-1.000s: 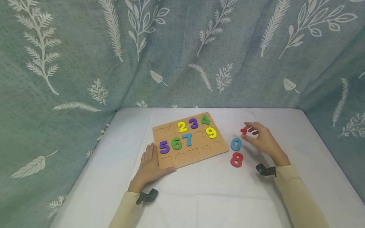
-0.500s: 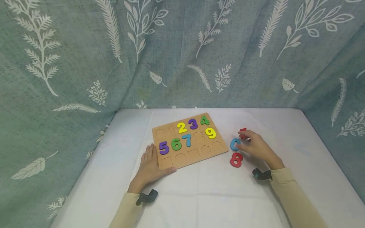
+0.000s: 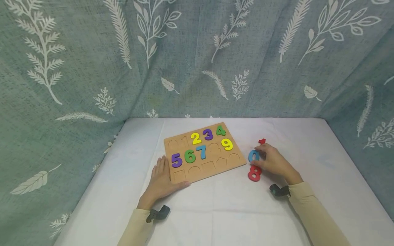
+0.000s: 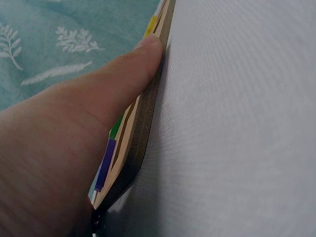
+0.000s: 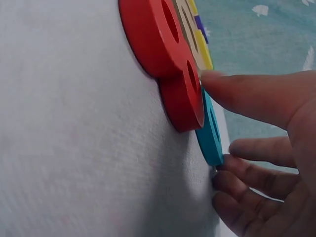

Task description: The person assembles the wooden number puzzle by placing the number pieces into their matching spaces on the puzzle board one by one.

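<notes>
My left hand [image 3: 161, 177] rests at the near left corner of the wooden number board [image 3: 197, 174], fingers straight along its left edge and thumb against its near edge. The thumb shows on the board's rim in the left wrist view. To the right of the board, my right hand [image 3: 275, 162] pinches the blue number 0 [image 3: 251, 156], thumb at its near end and fingertips at its far end. A red number 8 [image 5: 153, 44] lies just nearer than the 0, and a red number 1 [image 3: 262, 140] lies beyond it, partly hidden behind the fingers.
Several coloured numbers sit on the board, among them a yellow 2 [image 3: 196, 138], a purple 5 [image 3: 176, 160] and a yellow 9 [image 3: 227, 144]. Some recesses on it are bare. A white cloth [image 3: 212, 212] covers the table, and a leaf-patterned curtain [image 3: 184, 58] hangs behind.
My right hand has put the red 1 down on the table beyond the 0, let go of it and moved nearer onto the blue 0. The left hand stays in place.
</notes>
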`<state>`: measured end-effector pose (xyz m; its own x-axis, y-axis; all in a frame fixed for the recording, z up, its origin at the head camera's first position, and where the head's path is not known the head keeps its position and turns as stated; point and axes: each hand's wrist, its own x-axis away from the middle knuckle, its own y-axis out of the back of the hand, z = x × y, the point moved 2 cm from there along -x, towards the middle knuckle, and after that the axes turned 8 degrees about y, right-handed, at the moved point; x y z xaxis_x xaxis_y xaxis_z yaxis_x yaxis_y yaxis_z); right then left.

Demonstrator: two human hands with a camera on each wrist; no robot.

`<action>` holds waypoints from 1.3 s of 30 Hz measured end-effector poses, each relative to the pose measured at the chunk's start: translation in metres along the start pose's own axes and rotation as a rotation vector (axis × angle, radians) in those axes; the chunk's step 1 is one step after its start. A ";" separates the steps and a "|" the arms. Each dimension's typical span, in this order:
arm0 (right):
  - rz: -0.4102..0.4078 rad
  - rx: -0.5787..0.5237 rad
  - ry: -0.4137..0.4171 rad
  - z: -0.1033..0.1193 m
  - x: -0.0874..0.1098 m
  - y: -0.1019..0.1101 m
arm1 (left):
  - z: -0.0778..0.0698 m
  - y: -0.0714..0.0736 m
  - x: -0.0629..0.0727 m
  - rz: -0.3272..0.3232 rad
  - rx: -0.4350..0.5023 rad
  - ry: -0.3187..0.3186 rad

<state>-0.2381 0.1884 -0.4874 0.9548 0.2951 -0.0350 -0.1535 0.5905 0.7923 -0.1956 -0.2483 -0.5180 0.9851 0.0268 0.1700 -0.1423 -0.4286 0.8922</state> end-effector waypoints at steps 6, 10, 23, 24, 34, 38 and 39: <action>0.017 0.016 -0.043 0.001 -0.003 -0.003 | -0.001 0.001 0.001 0.008 -0.006 0.000; 0.026 0.033 -0.064 0.002 -0.005 -0.004 | -0.001 0.001 0.001 0.014 -0.004 0.002; 0.010 0.070 -0.048 0.009 -0.005 -0.003 | 0.001 0.000 0.000 -0.012 -0.011 -0.013; 0.008 0.071 -0.046 0.009 -0.005 -0.003 | 0.001 0.000 0.001 -0.009 -0.008 -0.013; -0.013 0.078 -0.014 0.010 -0.007 -0.004 | 0.003 0.000 0.001 -0.004 0.005 0.000; -0.023 0.071 0.011 0.011 -0.008 -0.002 | 0.002 0.002 0.002 -0.003 0.014 -0.002; -0.026 0.070 0.023 0.012 -0.009 -0.001 | 0.002 0.002 0.002 -0.004 0.013 -0.003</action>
<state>-0.2430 0.1759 -0.4808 0.9520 0.2983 -0.0691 -0.1101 0.5441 0.8318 -0.1938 -0.2504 -0.5168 0.9859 0.0258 0.1652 -0.1372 -0.4400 0.8874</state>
